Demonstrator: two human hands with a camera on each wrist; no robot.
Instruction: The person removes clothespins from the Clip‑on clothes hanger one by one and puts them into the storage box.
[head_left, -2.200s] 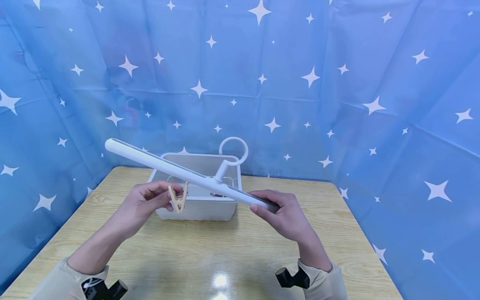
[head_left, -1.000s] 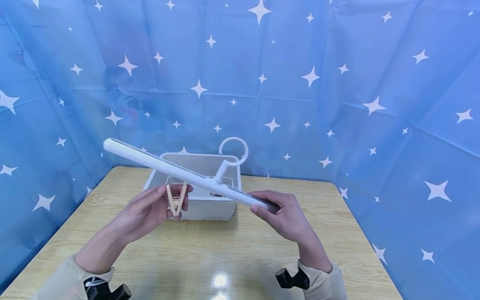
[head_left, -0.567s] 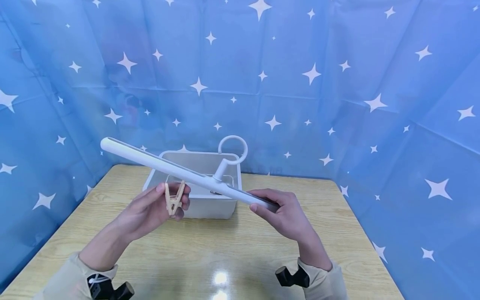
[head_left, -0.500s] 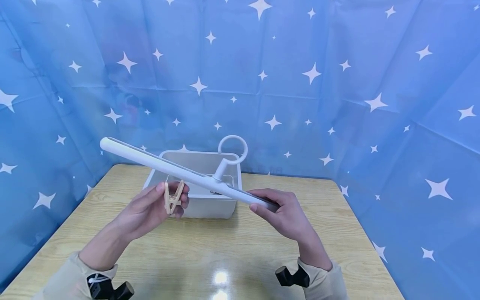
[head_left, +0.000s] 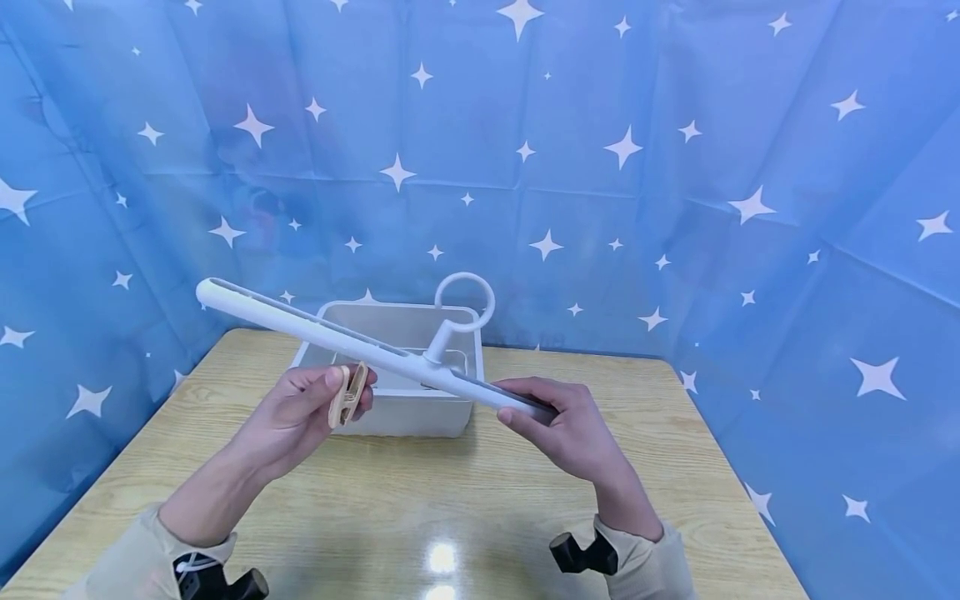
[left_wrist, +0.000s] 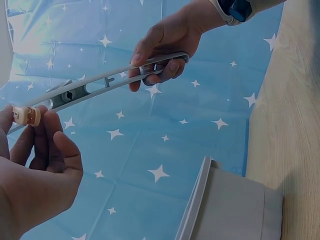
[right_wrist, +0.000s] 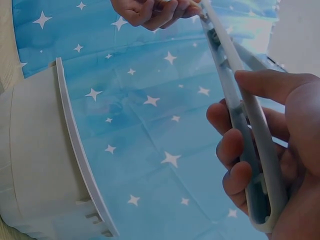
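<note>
My left hand [head_left: 281,421] pinches a light wooden clothespin [head_left: 347,397] between thumb and fingers, close below the left arm of a white plastic clothes hanger [head_left: 318,332]. The left wrist view shows that clothespin [left_wrist: 26,116] end-on at the fingertips, overlapping the end of the hanger [left_wrist: 107,80]. My right hand [head_left: 566,425] grips the hanger's right end, thumb on the near side and fingers curled around it in the right wrist view. The hanger is held tilted in the air, left end higher, its round hook [head_left: 491,304] pointing up.
Behind the hanger a white plastic bin [head_left: 423,419] stands on the wooden table [head_left: 450,508], with a few small items partly visible inside. A blue curtain [head_left: 570,100] with white stars surrounds the table's back and sides.
My left hand has turned the clothespin, which showed a wide V and now shows its arms nearly parallel. The hanger's left end has shifted slightly left; my right hand keeps its grip.
</note>
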